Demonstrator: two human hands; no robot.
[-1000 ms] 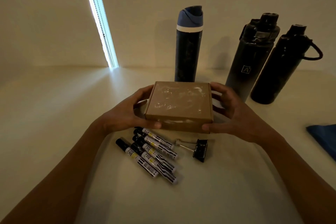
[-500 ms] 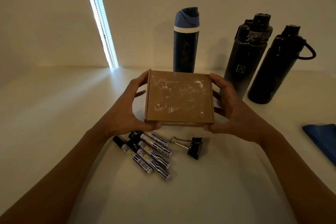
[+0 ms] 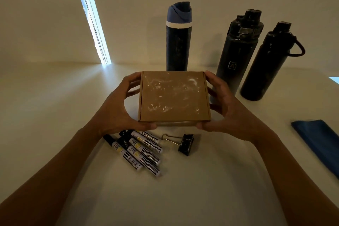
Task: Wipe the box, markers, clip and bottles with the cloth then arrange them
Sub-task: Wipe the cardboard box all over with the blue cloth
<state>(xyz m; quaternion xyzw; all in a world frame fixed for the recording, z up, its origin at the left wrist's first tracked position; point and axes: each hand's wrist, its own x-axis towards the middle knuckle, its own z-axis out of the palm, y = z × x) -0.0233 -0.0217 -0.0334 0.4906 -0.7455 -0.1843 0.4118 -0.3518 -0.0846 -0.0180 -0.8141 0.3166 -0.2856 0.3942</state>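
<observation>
- My left hand (image 3: 117, 112) and right hand (image 3: 225, 110) both grip the box (image 3: 174, 97), thumbs on its near edge, fingers curled round its side edges; it sits mid-frame, lifted above the markers (image 3: 137, 149) and clip (image 3: 180, 142).
- The box's broad top is tilted up toward me, smeared with white residue; it looks nearly square, its slightly longer side running left to right across the frame.
- To wipe it well, I judge I should keep it in the left hand alone and free the right for the cloth (image 3: 319, 143), which lies untouched at the right edge.
- Holding by the edges keeps my fingers off the smears; I'd wipe firmly across the whole top.
- The markers lie bunched lower centre, long axes slanting from upper left to lower right, caps upper left.
- Three bottles (image 3: 236, 55) stand upright along the upper right.
</observation>
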